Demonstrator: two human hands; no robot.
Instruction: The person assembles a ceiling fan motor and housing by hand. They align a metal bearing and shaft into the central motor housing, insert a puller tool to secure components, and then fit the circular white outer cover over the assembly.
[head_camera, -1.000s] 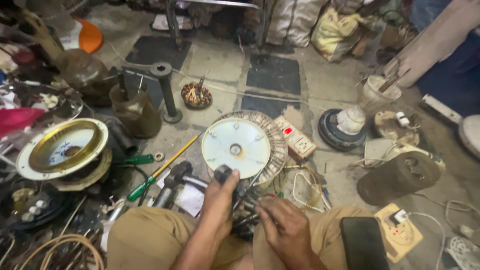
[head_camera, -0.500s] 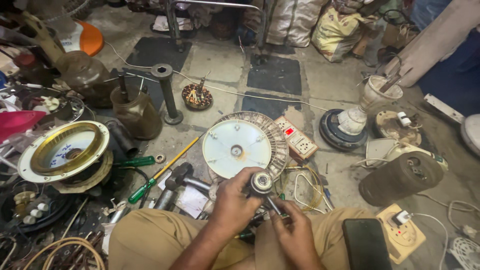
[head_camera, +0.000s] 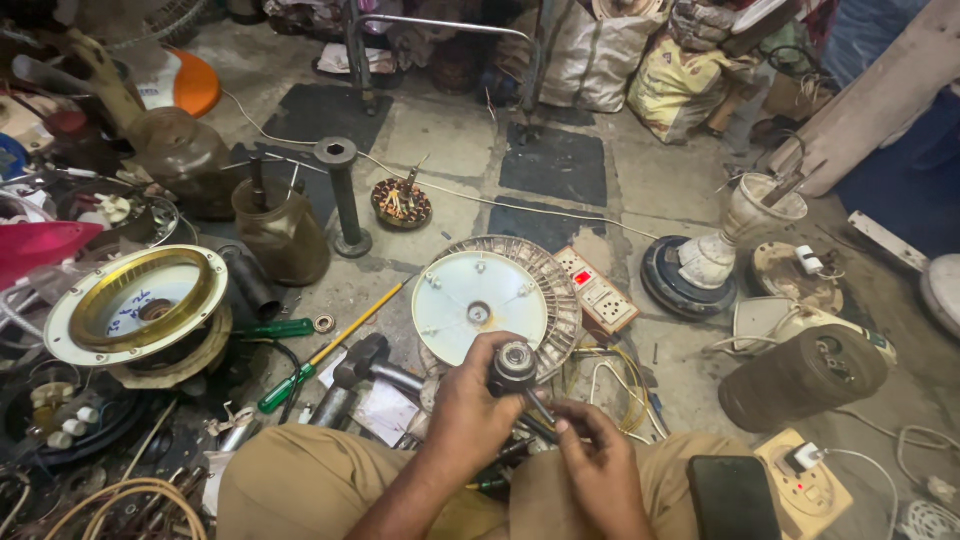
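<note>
The left hand (head_camera: 470, 415) is gripping a small round bearing (head_camera: 514, 362) while the right hand's fingers (head_camera: 575, 425) are seemingly pinching its shaft (head_camera: 538, 405). It is risking slipping into the floor clutter.

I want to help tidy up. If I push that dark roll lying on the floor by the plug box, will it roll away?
Probably yes: the dark roll lies on its round side on the floor. It looks thick, so likely heavy. The plug box close by might stop it.

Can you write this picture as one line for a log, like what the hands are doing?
left hand: grip on round metal bearing part | right hand: fingers at its shaft | behind: white round fan cover
</note>
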